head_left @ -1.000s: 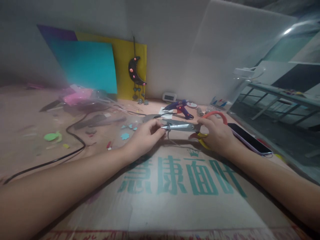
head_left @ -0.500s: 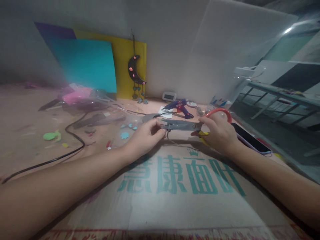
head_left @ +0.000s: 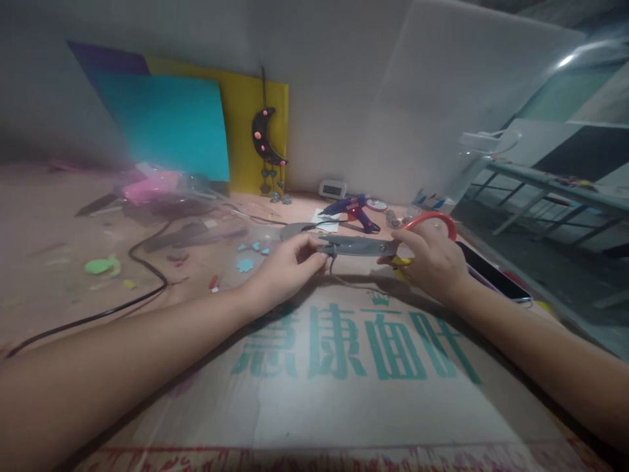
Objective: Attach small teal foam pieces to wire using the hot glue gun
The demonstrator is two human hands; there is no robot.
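My right hand point(head_left: 432, 259) is wrapped around the handles of a pair of scissors point(head_left: 361, 246), which have a red loop and a yellow part. Their grey blades point left, toward my left hand point(head_left: 292, 265). My left fingers and thumb are pinched on a thin grey cord point(head_left: 339, 278) right at the blade tips. The cord crosses the blades near the tips, and its loose length curves down and right over the board. Whether the blades have cut into it cannot be made out. A flat grey piece point(head_left: 293, 229) lies behind my left fingers, partly hidden.
A blue glue gun point(head_left: 356, 211) with a red light lies behind the scissors, near a small digital clock point(head_left: 333, 189). A phone point(head_left: 494, 274) is right of my right hand. Blue flower cutouts point(head_left: 244, 265) and a black cable point(head_left: 147, 292) lie left. A crescent ornament point(head_left: 265, 137) hangs behind.
The scissor blades look slightly closer together around the cord. Both hands have stayed almost in place.
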